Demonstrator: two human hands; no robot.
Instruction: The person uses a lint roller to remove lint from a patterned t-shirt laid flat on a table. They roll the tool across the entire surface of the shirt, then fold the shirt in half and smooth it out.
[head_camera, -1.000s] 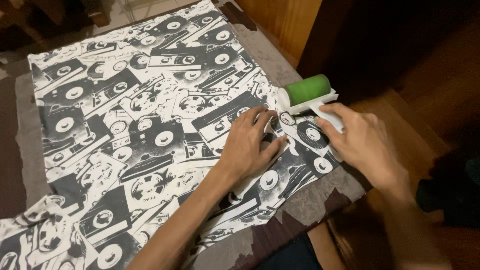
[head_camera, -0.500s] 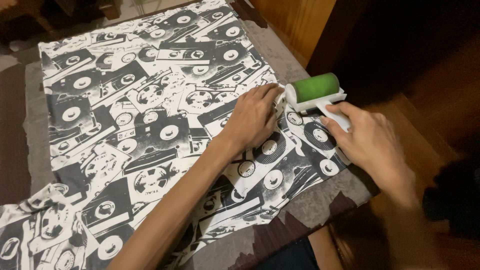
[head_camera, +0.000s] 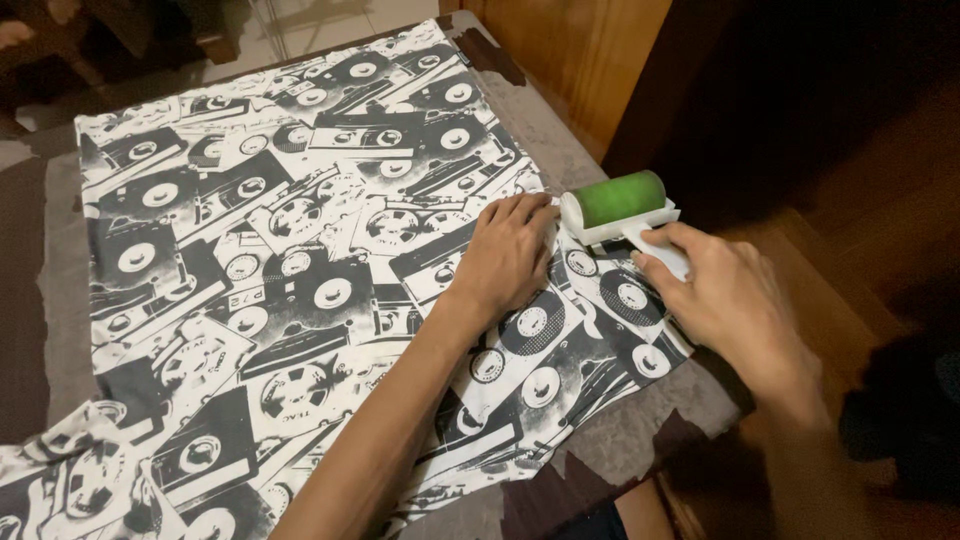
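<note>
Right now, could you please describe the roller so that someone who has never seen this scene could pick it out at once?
Start at the black-and-white patterned cloth spread over the table and go to its right edge, beside the wooden panel. There the right hand grips the white handle of the lint roller, just beyond the left hand lying flat on the cloth. Its green drum is the only bright colour there.

Printed cloth (head_camera: 300, 260) spread flat on table (head_camera: 640, 440). Left hand (head_camera: 505, 255) pressed on cloth, near its right edge. Lint roller (head_camera: 620, 205) just right of left hand, at cloth edge. Right hand (head_camera: 725, 295) on roller handle, nearer the camera than the roller head.
</note>
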